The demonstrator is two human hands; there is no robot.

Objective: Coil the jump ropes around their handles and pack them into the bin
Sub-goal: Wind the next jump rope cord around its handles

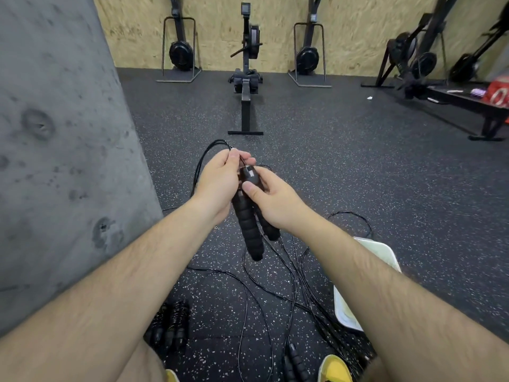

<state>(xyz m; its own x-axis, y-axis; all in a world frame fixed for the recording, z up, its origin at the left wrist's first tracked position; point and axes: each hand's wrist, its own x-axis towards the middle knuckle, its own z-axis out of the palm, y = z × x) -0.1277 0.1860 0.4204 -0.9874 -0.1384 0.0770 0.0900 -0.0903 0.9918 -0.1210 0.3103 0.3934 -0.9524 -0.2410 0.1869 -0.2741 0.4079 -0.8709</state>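
gripping a pair of black ribbed foam handles (249,230) in mid-air above the speckled rubber floor (358,175), side by side and pointing down. wrapping the right hand (278,202) around their upper ends, fingers curled behind them, thumb pressing on the hard black cap of the nearer one. pinching the thin black rope (197,172) with the left hand (219,183) just above that cap, thumb and fingertips closed tight on the cord, a few loops of it arcing out to the left of the knuckles. letting the rest of the cord hang from the handles into a loose tangle of ropes (256,285) on the floor between the forearms.

looking down at a bundle of coiled jump ropes (170,323) lying on the floor at lower left, well apart from the bin, and at another pair of black handles (294,362) near the bottom edge, just beside a yellow shoe (334,368). glimpsing the pale bin (385,257) on the floor at right, largely hidden behind the right forearm, its contents impossible to tell. facing a rowing machine (245,78) further out, in front of a chipboard wall (220,23), with a grey concrete column (55,133) close on the left and a black bench (468,106) off to the right.
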